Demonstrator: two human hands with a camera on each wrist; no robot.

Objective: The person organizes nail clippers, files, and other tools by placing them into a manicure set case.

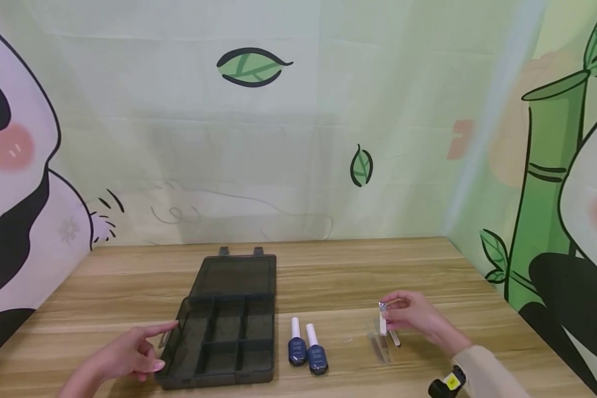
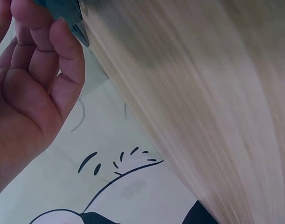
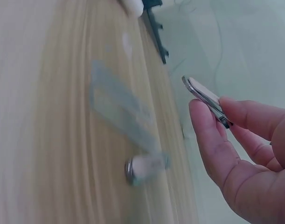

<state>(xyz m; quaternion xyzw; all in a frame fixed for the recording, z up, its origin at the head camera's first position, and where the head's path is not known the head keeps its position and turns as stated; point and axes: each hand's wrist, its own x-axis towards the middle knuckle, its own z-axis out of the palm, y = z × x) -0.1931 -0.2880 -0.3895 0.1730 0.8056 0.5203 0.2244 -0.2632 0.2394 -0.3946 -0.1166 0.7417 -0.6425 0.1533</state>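
Observation:
A nail clipper with a white lever and metal body is pinched between the thumb and fingers of my right hand, raised above the table; the right wrist view shows the clipper side-on. Below it lie a second nail clipper and flat, clear packaged strips, whose kind I cannot tell. My left hand touches the left side of a dark, see-through compartment box, its index finger stretched over the rim and its thumb at the near corner. The box's lid lies open towards the back.
Two dark blue nail polish bottles with white caps stand right of the box. A small clear piece lies between them and the strips. Behind the wooden table hangs a panda-printed cloth.

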